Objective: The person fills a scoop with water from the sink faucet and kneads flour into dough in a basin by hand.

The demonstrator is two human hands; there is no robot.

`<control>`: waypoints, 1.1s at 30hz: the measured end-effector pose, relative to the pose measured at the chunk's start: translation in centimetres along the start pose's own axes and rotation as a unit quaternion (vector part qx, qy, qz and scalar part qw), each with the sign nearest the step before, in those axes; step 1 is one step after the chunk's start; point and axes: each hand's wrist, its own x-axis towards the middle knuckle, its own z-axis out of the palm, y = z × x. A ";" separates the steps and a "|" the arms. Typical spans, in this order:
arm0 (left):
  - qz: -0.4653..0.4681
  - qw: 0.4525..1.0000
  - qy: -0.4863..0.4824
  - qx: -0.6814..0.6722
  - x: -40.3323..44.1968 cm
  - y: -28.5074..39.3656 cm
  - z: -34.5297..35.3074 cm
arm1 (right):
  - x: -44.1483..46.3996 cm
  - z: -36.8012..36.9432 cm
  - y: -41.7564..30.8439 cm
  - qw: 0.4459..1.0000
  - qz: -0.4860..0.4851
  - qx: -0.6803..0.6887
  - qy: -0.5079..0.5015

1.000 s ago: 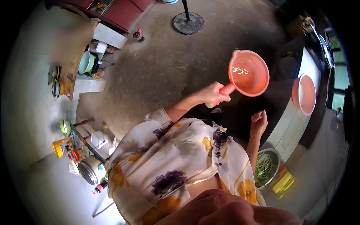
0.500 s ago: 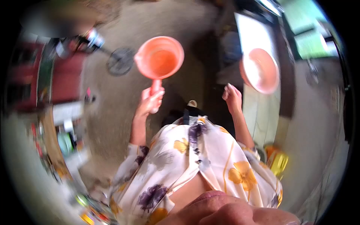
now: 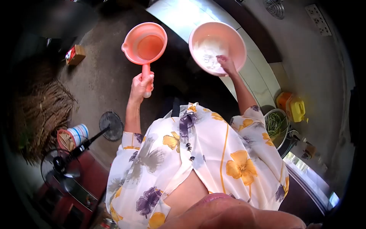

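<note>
My left hand (image 3: 142,86) is closed around the handle of an orange-pink plastic dipper (image 3: 127,34), held up with its bowl facing me. A darker orange patch at its bottom may be water. To the right, a pale pink basin (image 3: 241,44) stands on the tiled counter and holds a white, lumpy substance (image 3: 207,53) that looks like flour. My right hand (image 3: 227,65) reaches over the basin's near rim, fingers stretched loosely toward the white stuff. Whether the fingertips touch it is unclear.
Light tiles cover the counter (image 3: 253,74). A yellow jerrycan (image 3: 295,108) and a bucket (image 3: 285,134) with green stalks are at the right. On the left are a black fan (image 3: 61,164), a white-and-blue tub (image 3: 79,134), dry brushwood (image 3: 45,110) and a small box (image 3: 77,55).
My view has turned toward the counter, bringing the basin nearer the middle. My right hand has moved from beside the basin to over it. The dipper stays in my left hand.
</note>
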 end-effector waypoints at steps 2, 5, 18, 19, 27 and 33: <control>-0.014 1.000 -0.015 0.019 3.9 2.1 0.3 | 1.7 2.3 -1.6 0.995 -0.012 -0.103 -0.011; -0.041 0.998 -0.032 0.045 7.2 3.8 1.7 | 5.0 5.7 -1.4 0.971 -0.171 -0.168 0.022; -0.098 0.995 -0.026 0.026 16.2 3.5 6.8 | 9.3 2.8 0.3 0.973 -0.109 -0.202 0.036; -0.101 0.995 -0.018 0.006 16.4 3.6 7.1 | 8.6 4.3 0.0 0.974 -0.094 -0.198 0.063; -0.122 0.992 -0.044 0.010 19.6 4.5 7.5 | 4.9 6.0 0.3 0.979 -0.048 -0.162 -0.115; -0.120 0.991 -0.051 0.032 21.1 5.7 7.4 | 5.6 7.0 -0.8 0.944 -0.149 -0.292 0.031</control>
